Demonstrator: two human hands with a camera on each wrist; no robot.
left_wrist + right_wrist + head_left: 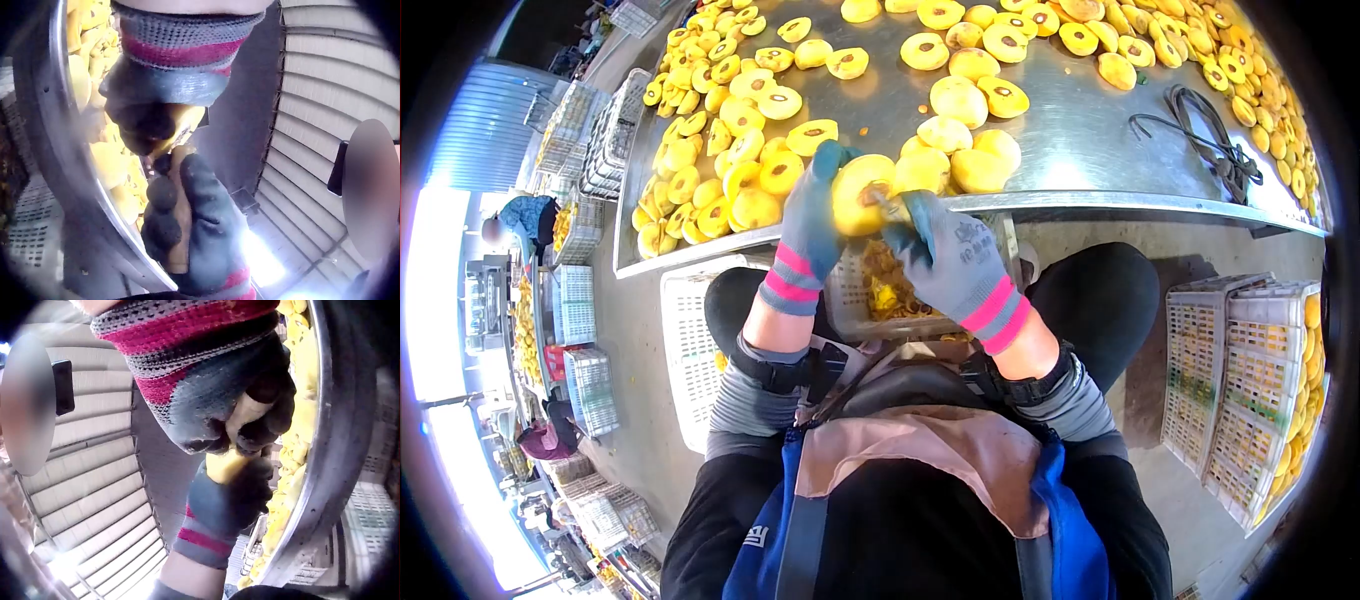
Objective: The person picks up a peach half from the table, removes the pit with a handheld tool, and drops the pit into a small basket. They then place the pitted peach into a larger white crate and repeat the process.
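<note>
In the head view a yellow fruit half [862, 194] with a brown centre is gripped by the gloved left hand [811, 205], above the table's front edge. The gloved right hand [945, 245] holds a small tool against the fruit's cut face. In the left wrist view the tool's light wooden handle [180, 219] lies in the curled fingers of the right hand [209, 231]. The right wrist view has the handle [247, 415] in the right hand [212, 400], with the fruit [224, 465] in the left hand [228, 503] touching or close to it.
Many fruit halves [760, 205] lie on the metal table [1080, 140], with a coiled black cable [1222, 150] at the right. A bin of scraps [890, 290] stands below the hands. Crates [1235, 390] of fruit are at the right, a white crate [690, 350] at the left.
</note>
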